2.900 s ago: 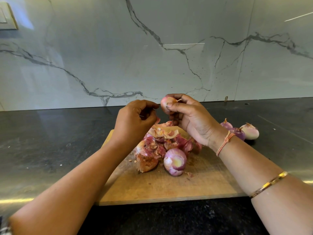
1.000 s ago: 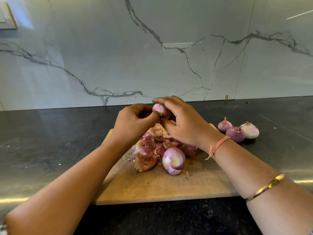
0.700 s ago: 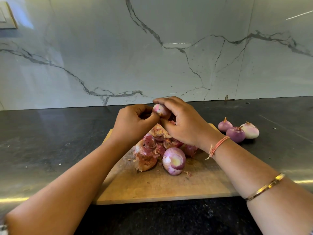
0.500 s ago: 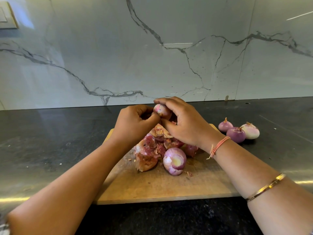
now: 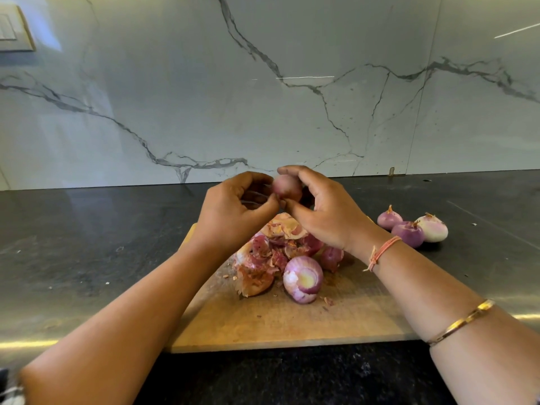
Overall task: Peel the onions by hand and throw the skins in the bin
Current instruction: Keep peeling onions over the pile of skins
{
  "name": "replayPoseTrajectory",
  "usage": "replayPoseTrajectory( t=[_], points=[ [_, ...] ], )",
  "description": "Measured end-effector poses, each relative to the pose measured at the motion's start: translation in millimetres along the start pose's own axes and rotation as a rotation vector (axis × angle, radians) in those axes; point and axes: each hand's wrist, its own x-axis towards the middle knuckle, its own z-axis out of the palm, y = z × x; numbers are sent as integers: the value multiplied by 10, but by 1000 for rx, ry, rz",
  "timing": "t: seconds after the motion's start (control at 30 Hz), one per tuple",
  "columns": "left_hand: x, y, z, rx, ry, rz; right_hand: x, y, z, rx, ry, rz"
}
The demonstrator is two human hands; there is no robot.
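Note:
A small pink onion is held above the wooden cutting board. My right hand grips it between forefinger on top and thumb below. My left hand is beside it with curled fingers, its thumb tip at the onion's lower left edge. Under the hands lies a heap of papery red and tan onion skins. A bigger onion with a pale cut end leans on the heap, and another small one sits behind it.
Three peeled purple-white onions lie on the dark stone counter to the right of the board. A marble wall rises close behind. No bin shows in this view.
Both hands lowered the small onion from 2.9 s ago and turned it. In the last half second my left hand has opened slightly away from the onion, its thumb still at the edge.

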Motion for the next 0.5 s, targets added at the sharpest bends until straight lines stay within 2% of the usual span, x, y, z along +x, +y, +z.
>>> replayPoseTrajectory(
  t=[0.33,0.5],
  points=[
    [16,-17,11,72,24,-4,-3,18,28,-63,-44,-34],
    [56,-67,-29,123,94,6,-22,-43,42,4,-54,-33]
  ],
)
